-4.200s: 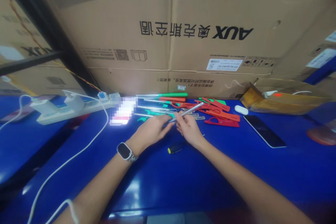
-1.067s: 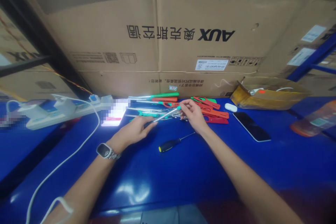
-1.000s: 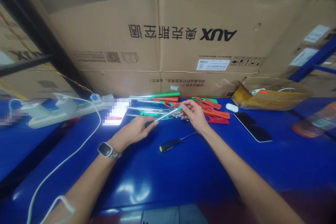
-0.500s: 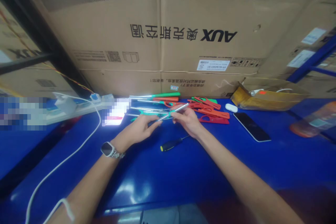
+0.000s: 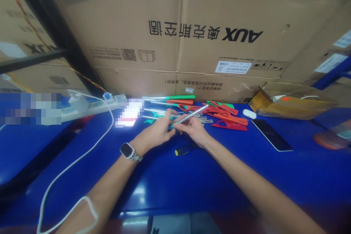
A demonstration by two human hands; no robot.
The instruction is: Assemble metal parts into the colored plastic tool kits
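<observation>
My right hand (image 5: 194,129) pinches a lighter's metal tube (image 5: 193,114), which slants up to the right. A green part sits at the tube's lower end. My left hand (image 5: 159,128) is curled close beside that green end, and what its fingertips hold is hidden. Behind the hands lie more metal lighter tubes with green parts (image 5: 150,120) and several clear pieces (image 5: 207,120). Red lighter handle shells (image 5: 229,126) are piled to the right. A dark screwdriver with a yellow end (image 5: 184,151) lies below my right hand, its shaft out of sight.
On the blue table (image 5: 153,182) a phone (image 5: 271,135) and a white case (image 5: 249,113) lie at right, near a taped brown package (image 5: 290,104). A power strip (image 5: 90,105) and white cable (image 5: 79,154) are at left. A large carton (image 5: 192,55) stands behind.
The view has shifted, so the scene sits further right. My left fingers have moved from along the tube to its green end. My right hand now covers the screwdriver's shaft.
</observation>
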